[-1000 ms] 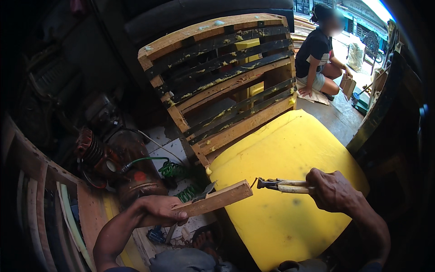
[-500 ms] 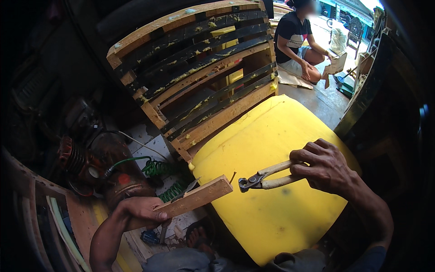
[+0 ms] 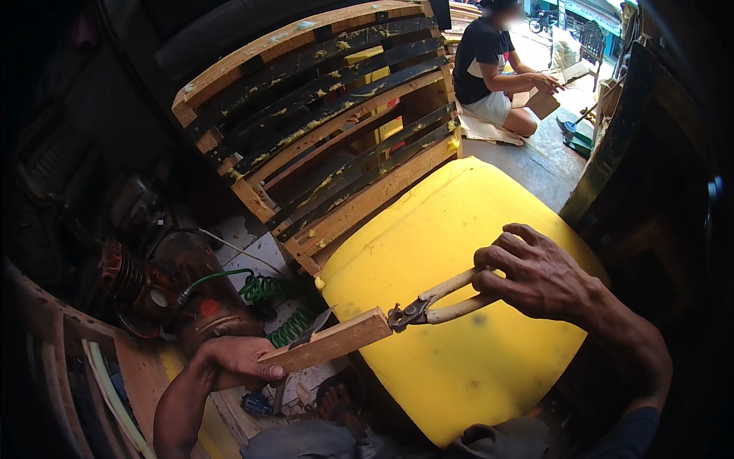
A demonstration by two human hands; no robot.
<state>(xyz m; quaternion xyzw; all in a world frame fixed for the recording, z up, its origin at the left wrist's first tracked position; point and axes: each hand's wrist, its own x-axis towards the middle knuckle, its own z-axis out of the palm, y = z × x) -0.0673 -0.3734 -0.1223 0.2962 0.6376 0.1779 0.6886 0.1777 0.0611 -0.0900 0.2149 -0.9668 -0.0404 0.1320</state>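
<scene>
My left hand (image 3: 238, 358) is closed around a flat wooden strip (image 3: 336, 343), its free end pointing right. A dark metal piece (image 3: 321, 323) shows behind the strip; what it is I cannot make out. My right hand (image 3: 531, 274) grips a pair of end-cutting pincers (image 3: 449, 300) by the handles, which stand apart. Their jaws are at the strip's tip, around the thin bent nail there. Whether they bite on it I cannot tell. Both tools are above a yellow padded seat (image 3: 466, 367).
Behind the seat rises a wooden chair-back frame (image 3: 359, 200) with black straps and foam scraps. An air compressor (image 3: 200, 287) with a coiled green hose (image 3: 287, 329) stands left. At the far right a person (image 3: 489, 73) sits handling cardboard-like pieces.
The pincers have moved left, bringing their jaws to the nail at the strip's tip. The strip's end dipped slightly. The other person has turned and raised their hands with a brown piece.
</scene>
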